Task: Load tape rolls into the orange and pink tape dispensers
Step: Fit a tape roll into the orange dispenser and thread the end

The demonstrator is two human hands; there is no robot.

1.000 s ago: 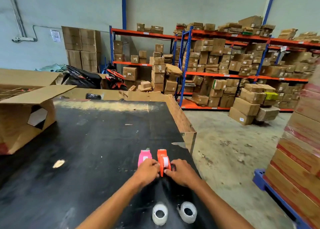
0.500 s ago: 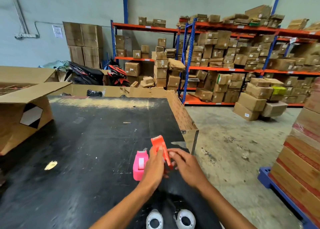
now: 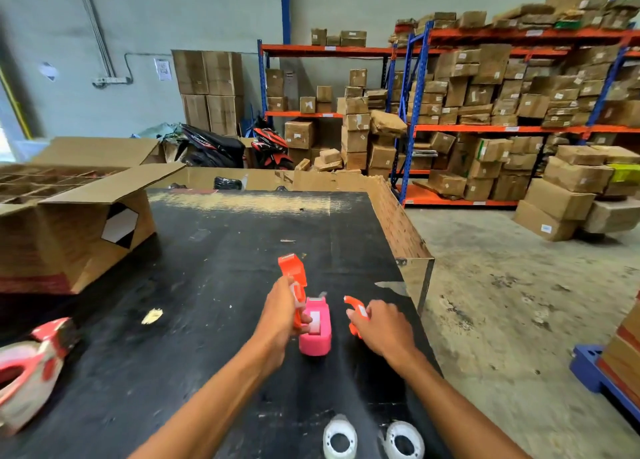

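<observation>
Gripping split orange dispenser (image 3: pixel 292 275) halves in both hands, pink dispenser (image 3: pixel 315 330) between, unloaded

On the table (image 3: pixel 214 285), the pink dispenser (image 3: pixel 314 330) stands at frame centre, between the left hand (image 3: pixel 282 314) and right hand (image 3: pixel 381 327). Two tape rolls (image 3: pixel 340 438) lie side by side at the bottom edge. An open carton (image 3: pixel 69 236) sits at middle left, shelving (image 3: pixel 485 129) at upper right behind. Each hand seems to hold a dispenser part.

Glossy plastic dispensers (image 3: pixel 314 327), matt scuffed tabletop (image 3: pixel 207 285) (cardboard bxs (image 3: pixel 69 236))
</observation>
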